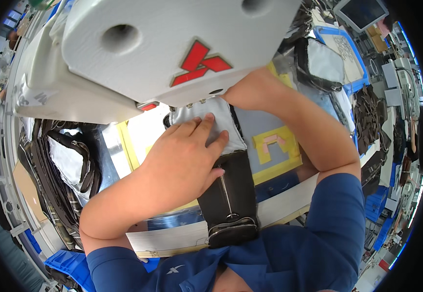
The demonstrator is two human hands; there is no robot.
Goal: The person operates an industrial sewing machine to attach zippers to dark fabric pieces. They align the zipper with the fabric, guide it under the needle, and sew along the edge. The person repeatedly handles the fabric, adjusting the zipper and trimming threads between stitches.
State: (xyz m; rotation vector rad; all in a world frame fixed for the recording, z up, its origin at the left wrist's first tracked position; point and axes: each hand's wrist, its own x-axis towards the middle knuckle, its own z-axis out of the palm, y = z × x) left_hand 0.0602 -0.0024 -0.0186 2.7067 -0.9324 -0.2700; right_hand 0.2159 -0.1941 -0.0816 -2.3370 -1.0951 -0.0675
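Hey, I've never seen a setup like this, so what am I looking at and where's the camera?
The camera is a wide fisheye one worn on a person's head, looking down, so straight edges bend near the rim. No robot here, just two bare hands. The big white machine head across the top looks like a sewing machine. The left hand lies with fingers spread on a silver-grey panel; a dark zippered piece runs from it toward the person's chest. The right hand reaches up beside the machine head; its fingertips are hidden. Yellow tape marks the work surface, and a pile of dark pieces sits at left.
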